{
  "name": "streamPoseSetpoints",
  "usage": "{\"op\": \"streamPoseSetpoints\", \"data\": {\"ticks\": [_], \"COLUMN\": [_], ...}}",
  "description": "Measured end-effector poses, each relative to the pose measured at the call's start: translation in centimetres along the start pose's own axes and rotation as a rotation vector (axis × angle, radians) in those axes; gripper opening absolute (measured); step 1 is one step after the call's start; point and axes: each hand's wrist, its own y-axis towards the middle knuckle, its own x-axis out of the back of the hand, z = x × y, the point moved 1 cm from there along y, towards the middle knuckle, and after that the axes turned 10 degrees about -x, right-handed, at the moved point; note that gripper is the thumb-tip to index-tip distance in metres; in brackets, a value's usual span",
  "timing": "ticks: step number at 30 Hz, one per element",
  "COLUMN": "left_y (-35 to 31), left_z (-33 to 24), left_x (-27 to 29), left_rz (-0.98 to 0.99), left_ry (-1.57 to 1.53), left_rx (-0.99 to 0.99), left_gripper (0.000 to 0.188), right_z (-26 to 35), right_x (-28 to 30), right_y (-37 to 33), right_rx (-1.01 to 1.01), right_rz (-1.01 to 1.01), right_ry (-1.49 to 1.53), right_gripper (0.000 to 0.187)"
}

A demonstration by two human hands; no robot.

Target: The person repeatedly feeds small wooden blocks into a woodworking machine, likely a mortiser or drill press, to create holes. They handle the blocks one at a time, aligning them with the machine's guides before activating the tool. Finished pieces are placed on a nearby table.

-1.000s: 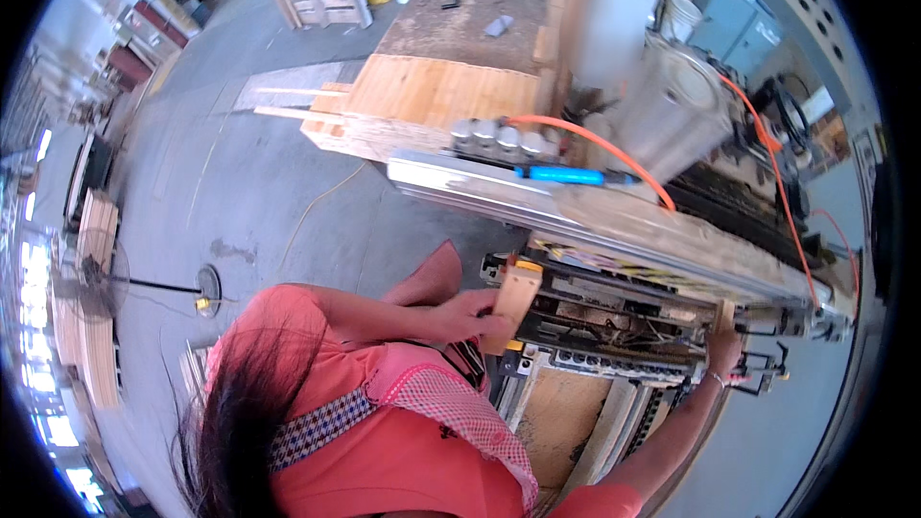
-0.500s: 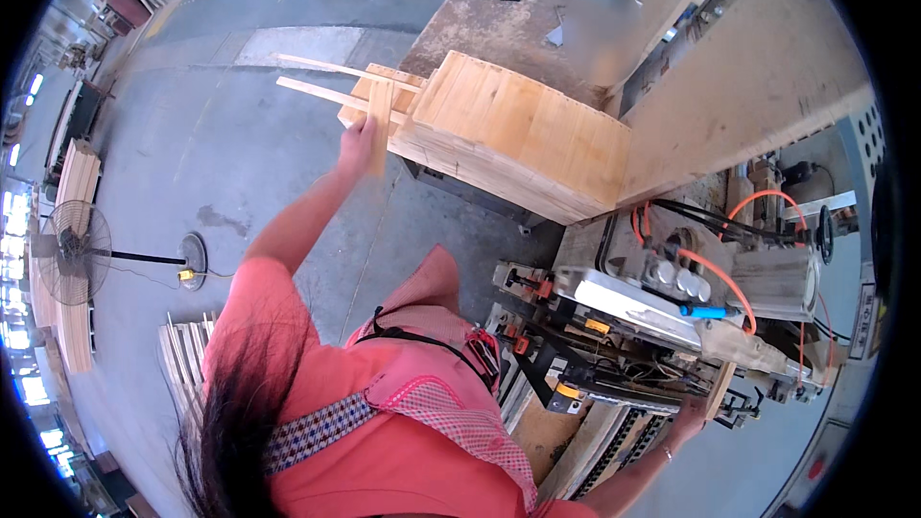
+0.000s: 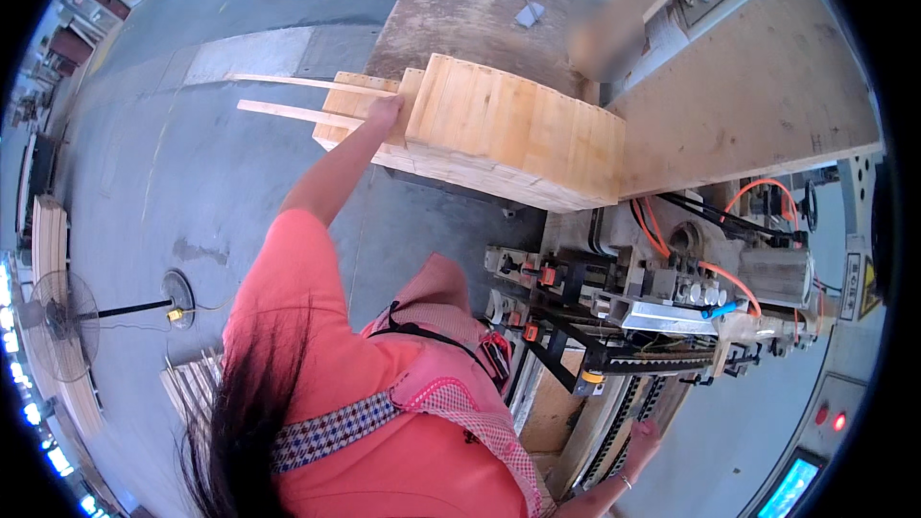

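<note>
My left hand (image 3: 386, 110) is closed at the left edge of a short pale wooden board (image 3: 411, 86), which stands against the end of a long row of similar boards (image 3: 518, 115). Two thin wooden strips (image 3: 297, 113) jut out leftward beside that hand. My right hand (image 3: 645, 441) hovers low over the rail and chain of a machine (image 3: 662, 302), its fingers loosely bent and apart, with nothing visible in them. A small wooden piece (image 3: 720, 357) sits in the machine's far end.
Behind the boards is a worn brown table (image 3: 422, 19); a large upright panel (image 3: 748, 96) rises at right. Orange hoses (image 3: 734, 278) cross the machine. A lit control screen (image 3: 789, 489) is at lower right. On the left floor stand a fan (image 3: 59, 321) and stacked wood (image 3: 197, 384).
My left hand has brought its board rightward against the row's end. My right hand has drawn back from the wooden piece in the machine, toward me. The view has shifted.
</note>
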Motion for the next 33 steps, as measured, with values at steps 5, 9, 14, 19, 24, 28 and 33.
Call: {"op": "streamPoseSetpoints", "data": {"ticks": [5,9,14,19,24,28,33], "left_y": [2.9,3.7,4.1,-9.0,-23.4,-26.6,-33.7], "left_z": [2.4,4.1,-1.5,-15.5,-20.4,-13.9,-11.1], "left_x": [-2.7,0.3,-0.2,-3.4,-8.1,-9.8,-12.2], "left_rz": [0.279,0.485,0.255,0.102,0.250,0.572,0.931], "left_ry": [-0.051,0.194,0.554,0.297,0.077,0.067,-0.031], "left_rx": [-0.104,-0.256,-0.620,-0.939,-0.834,-0.742,-0.365], "left_gripper": [0.039,0.038,0.037,0.037,0.030,0.024,0.025], "right_z": [-4.8,0.4,-0.1,-2.0,-9.1,-13.9,-14.9], "right_x": [-2.8,-0.7,-1.6,0.9,5.4,7.2,8.0], "right_y": [-4.1,-4.6,-8.8,-14.9,-23.1,-30.1,-33.6], "right_rx": [-0.168,-0.001,-0.173,-0.429,-0.920,-1.276,-1.484], "right_rz": [0.017,0.058,-0.106,-0.310,-0.560,-0.424,-0.148], "right_ry": [0.458,-0.236,0.042,-0.132,-0.313,-0.512,-0.335], "right_gripper": [0.016,0.022,0.028,0.017,0.024,0.041,0.068]}}
